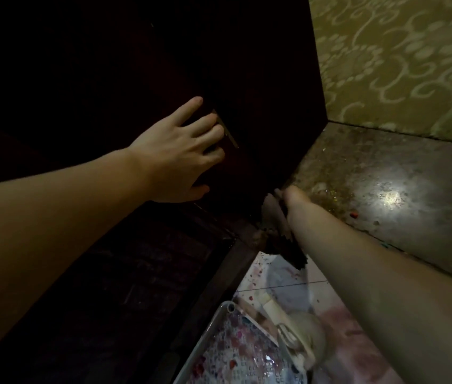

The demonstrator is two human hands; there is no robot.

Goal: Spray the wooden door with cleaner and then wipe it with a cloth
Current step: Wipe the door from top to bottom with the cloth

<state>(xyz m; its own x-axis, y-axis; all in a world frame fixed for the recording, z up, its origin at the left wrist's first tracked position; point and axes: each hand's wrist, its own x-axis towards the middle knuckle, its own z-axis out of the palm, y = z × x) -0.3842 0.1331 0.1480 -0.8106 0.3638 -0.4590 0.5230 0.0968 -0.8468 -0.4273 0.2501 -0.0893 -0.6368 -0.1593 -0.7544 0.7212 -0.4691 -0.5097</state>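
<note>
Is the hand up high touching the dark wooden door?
Touching. In the head view, the left hand lies spread on the dark door, its fingertips meeting the wood beside a thin metal strip, with no gap showing.

The door (247,65) is set on the left, with the wall (402,65) standing to its right. The left hand (175,156) is laid against the door beside a metal strip (227,128). Lower and to the right, at the door's bottom edge, the cloth (283,231) is held in the right hand (292,196). The floor (385,203) is spread right of the door, below the wall. Nearest the camera, a spray bottle (299,336) is placed on the floor, just right of a tray (219,325).
</note>
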